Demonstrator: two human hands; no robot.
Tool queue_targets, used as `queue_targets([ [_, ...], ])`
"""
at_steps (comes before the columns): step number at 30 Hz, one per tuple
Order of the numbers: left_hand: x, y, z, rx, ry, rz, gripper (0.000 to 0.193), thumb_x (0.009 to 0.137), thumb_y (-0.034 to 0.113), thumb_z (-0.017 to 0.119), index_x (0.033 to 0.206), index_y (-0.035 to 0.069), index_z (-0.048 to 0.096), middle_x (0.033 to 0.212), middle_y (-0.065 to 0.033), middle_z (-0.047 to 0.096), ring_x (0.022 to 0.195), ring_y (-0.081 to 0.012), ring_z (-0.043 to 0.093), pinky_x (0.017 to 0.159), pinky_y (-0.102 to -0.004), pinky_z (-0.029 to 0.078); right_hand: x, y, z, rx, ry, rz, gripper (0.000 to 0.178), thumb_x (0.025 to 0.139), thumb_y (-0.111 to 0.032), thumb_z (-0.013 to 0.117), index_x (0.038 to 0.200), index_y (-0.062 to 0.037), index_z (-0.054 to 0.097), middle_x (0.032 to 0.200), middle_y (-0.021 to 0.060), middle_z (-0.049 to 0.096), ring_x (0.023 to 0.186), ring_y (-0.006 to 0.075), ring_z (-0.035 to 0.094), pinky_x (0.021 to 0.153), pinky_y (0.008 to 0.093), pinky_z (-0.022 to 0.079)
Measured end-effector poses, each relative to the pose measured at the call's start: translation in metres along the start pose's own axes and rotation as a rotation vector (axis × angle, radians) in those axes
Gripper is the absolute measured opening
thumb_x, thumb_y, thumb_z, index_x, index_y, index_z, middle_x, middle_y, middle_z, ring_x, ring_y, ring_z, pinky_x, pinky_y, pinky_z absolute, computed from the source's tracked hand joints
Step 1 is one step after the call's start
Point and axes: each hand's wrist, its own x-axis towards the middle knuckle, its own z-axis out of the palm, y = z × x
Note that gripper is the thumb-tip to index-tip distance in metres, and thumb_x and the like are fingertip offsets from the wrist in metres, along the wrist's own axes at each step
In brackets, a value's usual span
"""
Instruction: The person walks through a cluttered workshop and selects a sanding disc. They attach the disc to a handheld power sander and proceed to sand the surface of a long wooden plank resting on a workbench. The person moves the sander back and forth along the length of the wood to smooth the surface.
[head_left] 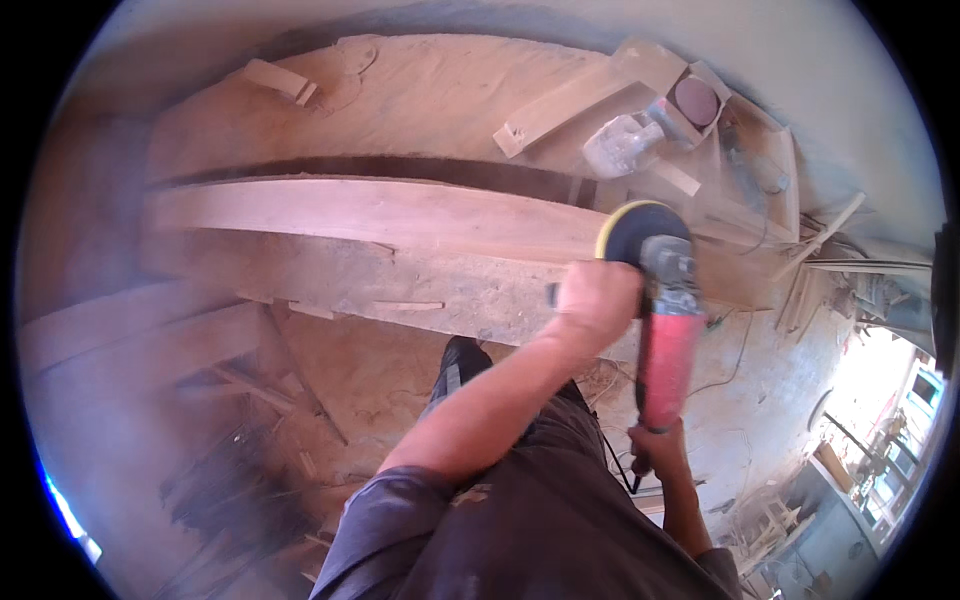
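— What is the biggest thing here?
— A long wooden plank [380,215]. It runs from the left of the frame to the middle right, lying on a dusty bench [420,90] covered in sawdust.

— And the tool?
— It is a red sander [665,330] with a grey head. A round black pad with a yellow rim [632,228] sits at its top end, touching the right end of the plank. The tool is right of the middle of the frame.

— Which way does it point?
— Its long side runs up and down the frame. The pad end points up, toward the bench. The red handle end points down, toward the person.

— Who holds it?
— The left hand [598,298] is clenched round a side grip near the grey head. The right hand [658,440] has its fingers wrapped round the bottom of the red handle, where a black cord [612,455] hangs.

— Any boxes?
— An open cardboard box [700,100] in the upper right holds a dark round disc. Just left of it lies a crumpled clear plastic bag [622,143].
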Motion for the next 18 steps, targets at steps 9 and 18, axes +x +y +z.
queue_targets([
  [9,0.013,0.025,0.016,0.021,-0.073,0.091,0.012,0.082,0.014,0.065,0.085,0.011,0.076,0.088,-0.0137,0.075,0.084,-0.0301,0.075,0.074,-0.0423,0.060,-0.015,0.014,0.004,0.204,0.073,0.058,0.022,0.075,-0.008,0.073,0.091,0.0004,0.060,0.060,0.0062,0.058,0.044,0.0173,0.058,0.038,0.0309,0.043],
  [18,-0.065,-0.127,-0.066,0.126,-0.034,-0.115,0.014,0.078,0.011,0.064,0.090,0.008,0.071,0.091,-0.0180,0.074,0.087,-0.0351,0.073,0.078,-0.0459,0.059,-0.029,-0.076,0.138,-0.103,-0.091,-0.041,0.017,0.075,-0.013,0.071,0.081,0.0011,0.066,0.065,0.0055,0.065,0.059,0.0159,0.065,0.055,0.0328,0.051],
])
